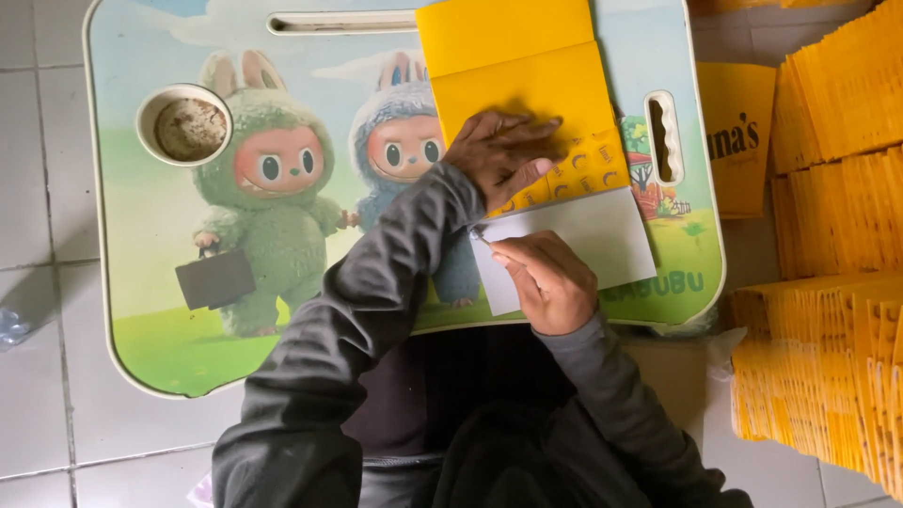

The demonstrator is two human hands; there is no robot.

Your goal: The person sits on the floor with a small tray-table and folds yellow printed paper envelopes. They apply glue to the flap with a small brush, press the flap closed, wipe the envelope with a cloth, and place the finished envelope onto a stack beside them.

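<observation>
A yellow folded cardboard blank (527, 75) with a white underside flap (602, 235) lies on a small lap table (169, 329) printed with cartoon furry characters. My left hand (503, 155) presses flat on the yellow part, fingers spread toward the right. Just below it, my right hand (550, 282) pinches the left edge of the white flap, fingers curled on it. Both arms wear dark grey sleeves.
A round cup recess (185, 124) with brownish residue sits at the table's upper left. Rows of stacked yellow blanks (837, 188) fill the right side, with several more (818, 367) lower right. The floor is white tile (38, 188); a cardboard piece (673, 376) lies under the table edge.
</observation>
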